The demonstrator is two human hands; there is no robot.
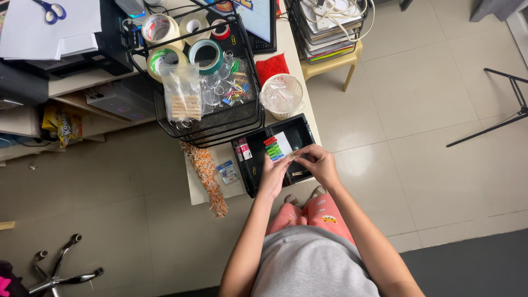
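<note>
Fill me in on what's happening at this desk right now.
A seated person has both hands over a black divided tray at the desk's edge. The left hand and right hand meet on a small pale item; what it is cannot be told. Coloured clips line a white card in the tray. Behind it stand a wire basket of clips and tape rolls, and a small cup.

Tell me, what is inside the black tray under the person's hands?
Inside the black tray: a white card with coloured clips and small packets. The left hand and right hand hide the near part.
</note>
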